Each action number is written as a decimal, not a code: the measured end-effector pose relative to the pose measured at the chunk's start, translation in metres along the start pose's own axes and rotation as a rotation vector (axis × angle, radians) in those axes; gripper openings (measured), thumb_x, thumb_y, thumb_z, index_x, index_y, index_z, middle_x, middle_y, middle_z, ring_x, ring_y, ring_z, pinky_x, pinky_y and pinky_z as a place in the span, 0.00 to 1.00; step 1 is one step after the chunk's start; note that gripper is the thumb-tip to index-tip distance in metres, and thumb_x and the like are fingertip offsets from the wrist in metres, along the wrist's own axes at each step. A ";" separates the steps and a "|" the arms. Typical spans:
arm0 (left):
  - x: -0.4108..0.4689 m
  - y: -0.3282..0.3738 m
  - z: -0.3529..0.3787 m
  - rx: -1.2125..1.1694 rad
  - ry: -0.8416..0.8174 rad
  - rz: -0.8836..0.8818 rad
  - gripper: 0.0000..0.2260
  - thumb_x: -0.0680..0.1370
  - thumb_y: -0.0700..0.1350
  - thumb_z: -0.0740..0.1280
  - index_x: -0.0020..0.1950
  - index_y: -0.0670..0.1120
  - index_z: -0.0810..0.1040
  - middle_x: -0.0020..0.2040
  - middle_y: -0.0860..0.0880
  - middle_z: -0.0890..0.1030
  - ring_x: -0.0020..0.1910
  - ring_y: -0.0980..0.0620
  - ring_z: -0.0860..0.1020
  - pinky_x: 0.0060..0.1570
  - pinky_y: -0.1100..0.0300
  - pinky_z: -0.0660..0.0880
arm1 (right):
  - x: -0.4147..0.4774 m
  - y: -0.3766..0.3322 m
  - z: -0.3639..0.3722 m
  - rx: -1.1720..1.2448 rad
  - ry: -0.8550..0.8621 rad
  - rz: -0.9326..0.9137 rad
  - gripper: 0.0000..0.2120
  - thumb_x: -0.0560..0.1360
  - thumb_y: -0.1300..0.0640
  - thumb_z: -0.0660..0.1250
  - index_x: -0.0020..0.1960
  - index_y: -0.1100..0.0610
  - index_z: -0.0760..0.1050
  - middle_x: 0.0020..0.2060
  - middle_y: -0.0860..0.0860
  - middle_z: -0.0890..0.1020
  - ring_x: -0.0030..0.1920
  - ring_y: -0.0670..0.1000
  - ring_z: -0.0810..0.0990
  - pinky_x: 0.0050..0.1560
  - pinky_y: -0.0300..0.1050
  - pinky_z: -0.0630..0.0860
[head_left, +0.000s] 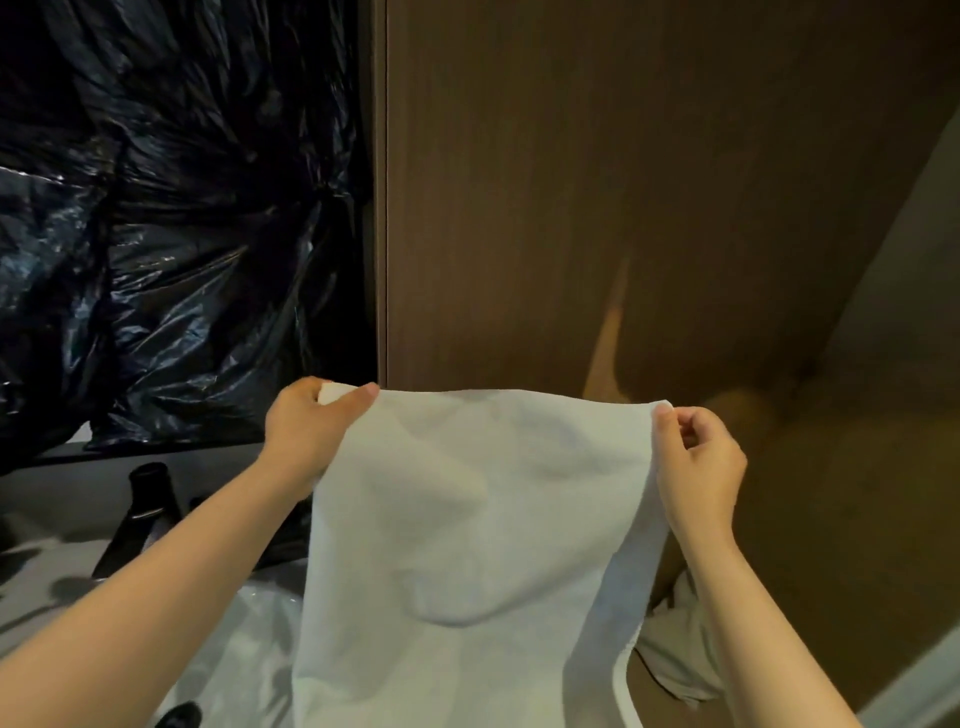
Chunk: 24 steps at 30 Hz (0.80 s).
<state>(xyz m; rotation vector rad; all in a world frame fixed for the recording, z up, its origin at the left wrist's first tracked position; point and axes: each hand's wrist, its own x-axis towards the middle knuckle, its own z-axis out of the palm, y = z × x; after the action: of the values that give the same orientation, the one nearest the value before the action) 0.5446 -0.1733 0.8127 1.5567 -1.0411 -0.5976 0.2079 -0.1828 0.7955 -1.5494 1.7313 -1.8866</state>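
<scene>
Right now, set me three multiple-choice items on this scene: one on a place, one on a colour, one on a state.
1. The black plastic sheeting is: A. up and left of the cloth; B. right of it; C. draped over it.
2. The cloth's colour: A. red; B. white; C. green.
3. The cloth is: A. folded flat; B. held up, spread out; C. balled in one hand.
Answers: 1 A, the sheeting fills the upper left, beside the brown wooden panel. 2 B, it is plain white. 3 B, the left hand and the right hand each pinch a top corner, and it hangs down.
</scene>
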 end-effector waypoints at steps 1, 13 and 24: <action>-0.004 0.000 -0.001 -0.055 -0.040 -0.048 0.10 0.72 0.57 0.73 0.43 0.52 0.77 0.40 0.51 0.82 0.39 0.50 0.82 0.33 0.57 0.77 | -0.004 0.000 0.001 0.011 0.009 0.000 0.11 0.80 0.49 0.63 0.43 0.52 0.78 0.35 0.45 0.79 0.39 0.40 0.77 0.36 0.35 0.71; -0.069 0.015 0.003 -0.249 -0.131 -0.105 0.09 0.75 0.45 0.72 0.46 0.40 0.80 0.35 0.41 0.82 0.27 0.51 0.76 0.26 0.62 0.73 | -0.058 -0.034 0.009 0.097 0.147 -0.091 0.06 0.80 0.50 0.64 0.45 0.46 0.77 0.37 0.38 0.79 0.41 0.43 0.79 0.38 0.31 0.73; -0.116 0.032 0.034 -0.587 -0.168 -0.271 0.11 0.75 0.42 0.72 0.50 0.35 0.78 0.50 0.29 0.80 0.42 0.41 0.78 0.55 0.36 0.74 | -0.115 -0.081 0.019 0.305 -0.145 0.038 0.05 0.76 0.55 0.70 0.43 0.46 0.82 0.36 0.40 0.83 0.41 0.43 0.82 0.37 0.29 0.76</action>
<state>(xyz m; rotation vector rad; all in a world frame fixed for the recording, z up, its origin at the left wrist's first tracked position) 0.4507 -0.0904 0.8168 1.1394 -0.6869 -1.1253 0.3156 -0.0895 0.7918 -1.4832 1.3311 -1.8641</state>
